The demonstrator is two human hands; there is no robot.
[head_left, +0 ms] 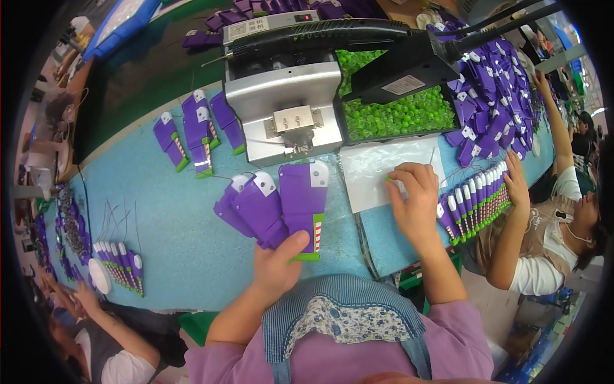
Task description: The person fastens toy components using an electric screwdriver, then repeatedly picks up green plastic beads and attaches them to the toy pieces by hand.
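My left hand (276, 265) grips a fanned bunch of purple plastic wing-shaped pieces (302, 192) with white corners, green edges and a red-and-white striped strip. Its thumb presses on the front piece. My right hand (416, 198) is closed in a pinch, with a small green piece (388, 180) showing at the fingertips. It is over a whitish sheet (364, 182) on the blue table. Beyond that sheet stands a dark tray (396, 136) filled with small bright green pieces (403, 118).
A silver machine (281, 86) stands ahead, with a black powered screwdriver (320, 35) across its top. Other purple pieces (199, 128) lie left of it. A purple heap (492, 102) and a lined-up row (476, 198) are at right, near a co-worker's hand (517, 182). Another person's hand (86, 299) is at left.
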